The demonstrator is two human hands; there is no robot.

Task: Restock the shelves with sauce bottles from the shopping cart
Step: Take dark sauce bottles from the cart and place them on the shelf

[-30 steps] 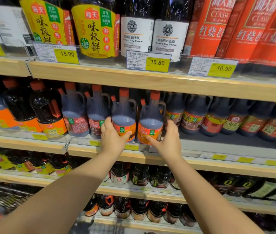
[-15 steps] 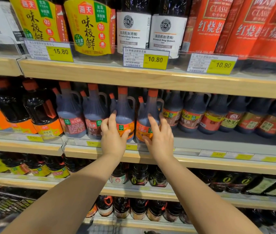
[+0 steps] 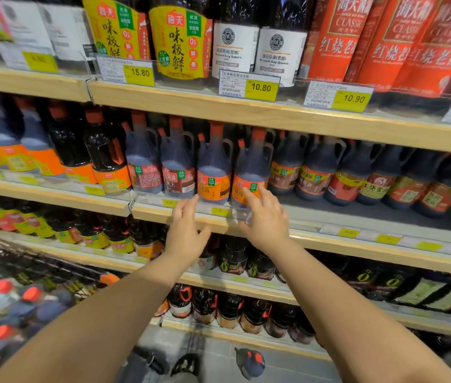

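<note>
My bare left forearm (image 3: 102, 313) and bare right forearm (image 3: 343, 299) stretch forward and upward from the lower corners, angling in toward each other. My left hand (image 3: 184, 233) shows its back to me, wrist straight, fingers (image 3: 191, 205) loosely extended and slightly parted, with the thumb jutting out to the right. My right hand (image 3: 268, 221) is just beside it and a little higher, with a clear gap between the two. Its fingers (image 3: 249, 196) are stretched forward and fanned, index leading, thumb low on the left side. Both palms face away from me, fingers relaxed rather than curled.
</note>
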